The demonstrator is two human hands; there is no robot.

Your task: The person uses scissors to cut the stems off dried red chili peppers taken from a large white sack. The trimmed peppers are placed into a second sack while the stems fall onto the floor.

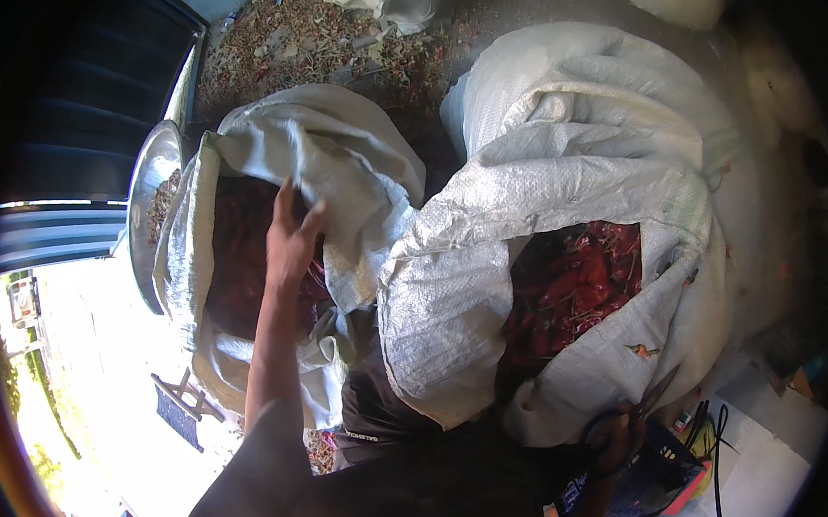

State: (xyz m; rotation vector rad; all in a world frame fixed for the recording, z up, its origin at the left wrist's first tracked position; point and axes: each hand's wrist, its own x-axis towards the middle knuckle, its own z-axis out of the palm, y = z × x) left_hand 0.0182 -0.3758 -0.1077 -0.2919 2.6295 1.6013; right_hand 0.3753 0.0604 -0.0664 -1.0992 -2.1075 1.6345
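My left hand (291,246) reaches over the mouth of the left woven plastic sack (206,249), fingers apart beside its loose upper flap. Whether the fingertips touch the cloth I cannot tell. Dark red dried chillies (244,251) fill this sack, in shadow. A second white woven sack (446,315) stands to the right, its rim rolled outward around glossy red chillies with stems (583,280). At that sack's lower right, my right hand (614,440) is shut on a pair of scissors (660,390). Their blades point up and away from me; the hand is partly in shadow.
Behind the right sack rises another bulging white sack (574,78). Scattered stems and chilli bits (313,39) litter the floor. A metal basin (142,212) stands at left by a dark shutter door (81,105). At lower right are a dark blue crate (661,463) and a black cable (718,473).
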